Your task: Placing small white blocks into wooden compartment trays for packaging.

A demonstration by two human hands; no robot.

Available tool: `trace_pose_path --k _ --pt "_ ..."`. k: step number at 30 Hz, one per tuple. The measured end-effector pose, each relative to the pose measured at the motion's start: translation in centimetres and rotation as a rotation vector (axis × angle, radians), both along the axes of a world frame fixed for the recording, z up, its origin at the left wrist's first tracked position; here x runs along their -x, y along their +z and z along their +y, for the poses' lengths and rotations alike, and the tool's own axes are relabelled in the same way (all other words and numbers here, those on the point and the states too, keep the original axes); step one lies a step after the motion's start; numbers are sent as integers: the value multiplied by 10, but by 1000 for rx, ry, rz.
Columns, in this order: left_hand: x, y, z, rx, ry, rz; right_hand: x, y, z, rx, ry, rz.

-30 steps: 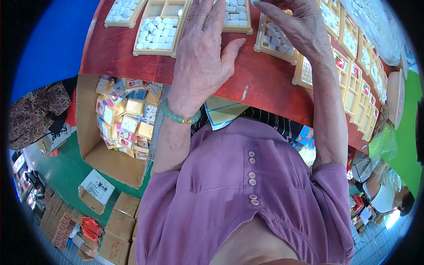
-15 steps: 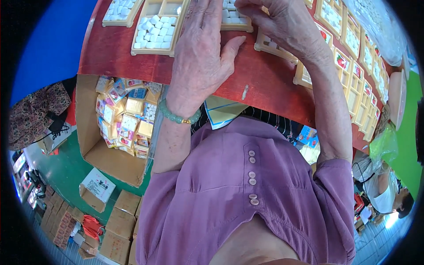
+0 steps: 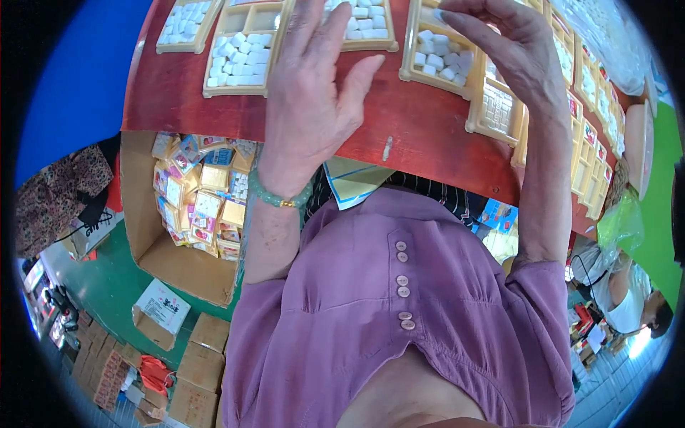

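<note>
My left hand [image 3: 308, 107] wears a green bead bracelet [image 3: 285, 202] and lies open, fingers spread, between two cream trays. The left tray [image 3: 234, 91] and the middle tray [image 3: 369, 46] hold small white blocks [image 3: 239, 60] in compartments. My right hand [image 3: 510, 46] is above the right-hand tray [image 3: 434, 80], thumb and fingers bent together in a pinch. Something pale shows at the thumb tip; whether it is a block or the nail I cannot make out. White blocks [image 3: 441, 57] fill the near compartment of that tray.
Several cream trays [image 3: 492, 110] line the right side of the red table [image 3: 421, 118]. Below the left edge, a cardboard box [image 3: 182, 269] holds many small packs [image 3: 207, 203]. Cartons [image 3: 200, 367] stand on the floor. A person [image 3: 628, 303] is at lower right.
My right hand has moved right, uncovering more of the right-hand tray and its blocks. My left hand has shifted slightly left, still spread. The whole view has shifted a little.
</note>
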State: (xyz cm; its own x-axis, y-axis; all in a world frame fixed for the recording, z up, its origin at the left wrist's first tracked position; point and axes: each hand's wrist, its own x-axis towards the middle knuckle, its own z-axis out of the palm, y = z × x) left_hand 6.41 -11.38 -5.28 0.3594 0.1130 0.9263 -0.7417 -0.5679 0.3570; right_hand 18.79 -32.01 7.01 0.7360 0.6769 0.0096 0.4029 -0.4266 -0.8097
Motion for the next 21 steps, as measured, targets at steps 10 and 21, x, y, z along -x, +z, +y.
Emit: trace_pose_path --k 10,21 --pt "76 83 -44 -330 126 818 28 14 -29 119 -17 -219" --pt "68 72 -51 -315 151 764 27 5 -26 63 68 -469"
